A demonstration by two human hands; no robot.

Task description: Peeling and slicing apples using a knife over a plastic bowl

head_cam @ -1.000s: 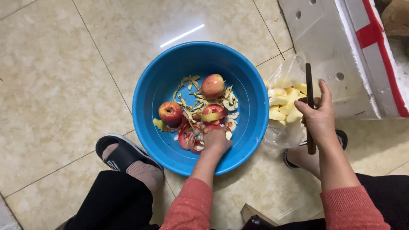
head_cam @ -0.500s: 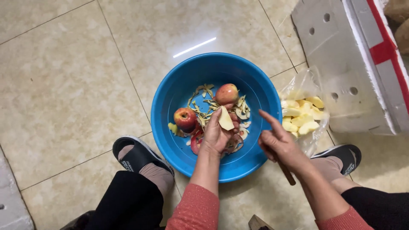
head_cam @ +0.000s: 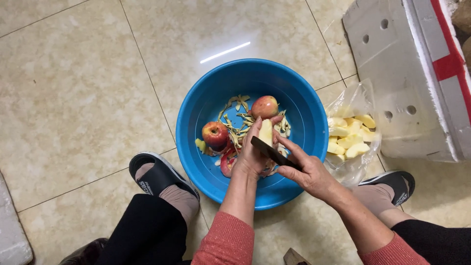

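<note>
A white foam box (head_cam: 407, 83) and black slippers (head_cam: 156, 175) sit on the tiled floor (head_cam: 73, 98).

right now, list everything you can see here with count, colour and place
basin: one, blue, on the tiled floor, centre
whole apples: two, red and yellow, inside the basin
apple peels: a scatter, yellow and red, on the basin bottom
apple piece: one, pale yellow, in the left hand over the basin
knife: one, dark blade, in the right hand, edge against the apple piece
plastic bag: one, clear, right of the basin, holding pale yellow apple slices
foam box: one, white with red tape, upper right
slippers: two, black, on the feet either side of the basin
left hand: grip on the apple piece
right hand: grip on the knife
</note>
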